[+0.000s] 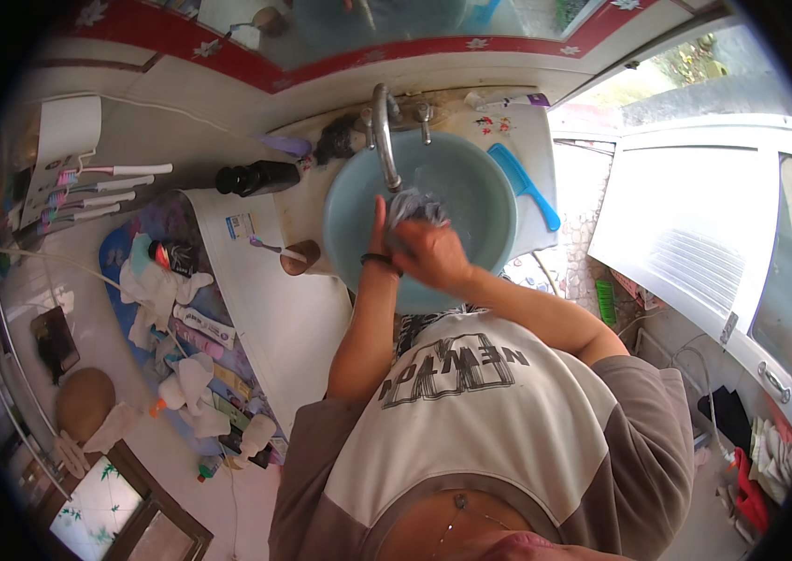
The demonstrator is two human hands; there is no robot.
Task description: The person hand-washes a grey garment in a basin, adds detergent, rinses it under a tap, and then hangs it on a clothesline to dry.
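A wet grey cloth (415, 205) is bunched between my hands, just below the spout of the metal faucet (383, 133). My right hand (436, 254) is closed over the cloth from the right and looks slightly blurred. Against its left side rests my left hand (380, 238), one digit pointing up and the other fingers mostly hidden. A dark band (380, 261) circles the left wrist. Both hands are over a light teal plastic basin (508, 210), which stands under the faucet and holds water.
Right of the basin lies a blue comb (525, 186); behind it, a tube (508, 102). On the left are a black bottle (266, 178), a brown cup (300, 258) with a toothbrush, and a cluttered blue shelf (112, 259). A white door (683, 217) stands at right.
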